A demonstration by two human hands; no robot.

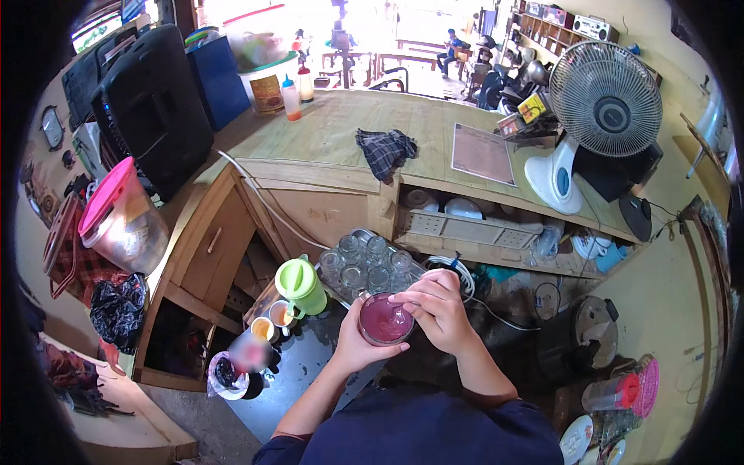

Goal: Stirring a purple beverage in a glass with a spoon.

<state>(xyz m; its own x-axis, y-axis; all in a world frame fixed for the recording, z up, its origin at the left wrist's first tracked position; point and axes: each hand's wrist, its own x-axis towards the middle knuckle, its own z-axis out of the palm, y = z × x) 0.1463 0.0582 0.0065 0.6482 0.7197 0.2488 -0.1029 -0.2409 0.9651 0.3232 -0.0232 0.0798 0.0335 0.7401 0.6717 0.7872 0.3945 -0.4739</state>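
A glass mug of purplish-pink drink (385, 321) is held in my left hand (359, 343), its handle towards the far side. Over the mug's right rim, my right hand (439, 308) has its fingers pinched together; whatever they grip is too small or hidden to tell. The drink's surface looks ruffled near those fingertips. Just beyond the mug, upturned clear glasses (378, 278) stand on a metal tray (326, 283). To the left is a green lidded plastic pitcher (305, 290), with two cups of orange-brown liquid (263, 329) beside it.
A wooden counter (325, 139) curves around the front, bearing a checked cloth (386, 152), squeeze bottles (291, 100), a laminated sheet (483, 154) and a white electric fan (604, 110). Below it is a shelf of dishes (464, 207). A dark low table (302, 372) lies left; a coiled white hose (465, 279) is right.
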